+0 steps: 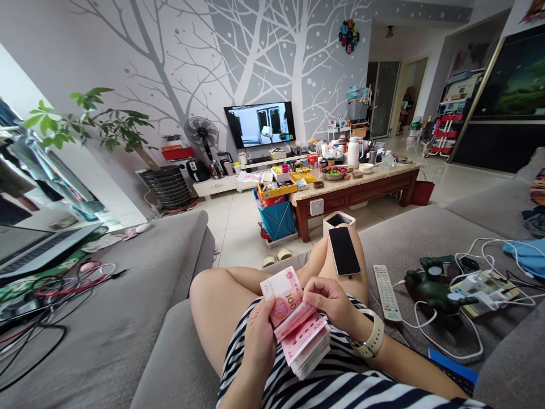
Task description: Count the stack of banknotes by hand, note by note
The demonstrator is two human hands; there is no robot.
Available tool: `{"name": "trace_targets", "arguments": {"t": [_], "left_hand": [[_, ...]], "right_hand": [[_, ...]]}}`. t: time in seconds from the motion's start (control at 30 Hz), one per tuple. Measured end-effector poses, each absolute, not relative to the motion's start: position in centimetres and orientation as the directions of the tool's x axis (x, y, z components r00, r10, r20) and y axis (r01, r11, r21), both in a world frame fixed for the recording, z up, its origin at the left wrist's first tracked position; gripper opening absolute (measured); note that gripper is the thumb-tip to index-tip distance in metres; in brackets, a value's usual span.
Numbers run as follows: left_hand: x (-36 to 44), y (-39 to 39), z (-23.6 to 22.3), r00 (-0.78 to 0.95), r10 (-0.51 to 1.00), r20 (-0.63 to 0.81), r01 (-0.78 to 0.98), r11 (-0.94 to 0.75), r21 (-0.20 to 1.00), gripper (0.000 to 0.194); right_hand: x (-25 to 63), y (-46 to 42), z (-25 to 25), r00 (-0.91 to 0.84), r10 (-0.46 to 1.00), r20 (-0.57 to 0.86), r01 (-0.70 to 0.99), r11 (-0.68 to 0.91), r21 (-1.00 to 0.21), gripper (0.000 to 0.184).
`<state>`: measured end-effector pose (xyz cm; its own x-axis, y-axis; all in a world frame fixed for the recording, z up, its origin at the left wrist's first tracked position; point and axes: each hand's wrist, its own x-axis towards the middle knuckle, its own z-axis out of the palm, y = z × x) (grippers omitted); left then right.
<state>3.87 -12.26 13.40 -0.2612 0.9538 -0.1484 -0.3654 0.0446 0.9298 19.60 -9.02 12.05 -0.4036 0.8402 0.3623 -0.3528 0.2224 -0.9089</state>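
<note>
A thick stack of red 100 banknotes [304, 341] is held over my lap, its upper notes bent back in a fold. My left hand [260, 332] is closed round the left side of the stack, thumb on top. My right hand [327, 301], with a pale watch [373, 335] on its wrist, pinches the edge of a note at the upper right. How many notes lie between those fingers is hidden. Beyond, a phone [344, 251] lies face up on my right thigh, its screen dark.
On the sofa to the right are a white remote control [386, 292], a dark green figure [434, 287] and a power strip [489, 292] with cables. A laptop [38, 244] and tangled cords lie left. Ahead stands a cluttered coffee table [361, 193] beside a blue bin [276, 220].
</note>
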Motion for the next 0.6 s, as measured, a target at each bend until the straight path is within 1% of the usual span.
{"name": "trace_targets", "arguments": {"t": [0.17, 0.47, 0.6], "left_hand": [[3.9, -12.2, 13.4, -0.258, 0.953, -0.156, -0.391, 0.045, 0.919, 0.016], [4.0, -12.5, 14.4, -0.303, 0.945, -0.122, -0.315, 0.022, 0.949, 0.019], [3.9, -12.3, 13.5, -0.268, 0.953, -0.140, -0.387, 0.026, 0.922, 0.019]], "right_hand": [[19.6, -9.0, 12.1, -0.400, 0.839, 0.369, -0.356, 0.229, -0.906, 0.035], [19.6, -9.0, 12.2, -0.401, 0.844, 0.356, -0.339, 0.224, -0.914, 0.037], [19.6, -8.9, 12.1, -0.393, 0.848, 0.356, -0.337, 0.227, -0.914, 0.037]]}}
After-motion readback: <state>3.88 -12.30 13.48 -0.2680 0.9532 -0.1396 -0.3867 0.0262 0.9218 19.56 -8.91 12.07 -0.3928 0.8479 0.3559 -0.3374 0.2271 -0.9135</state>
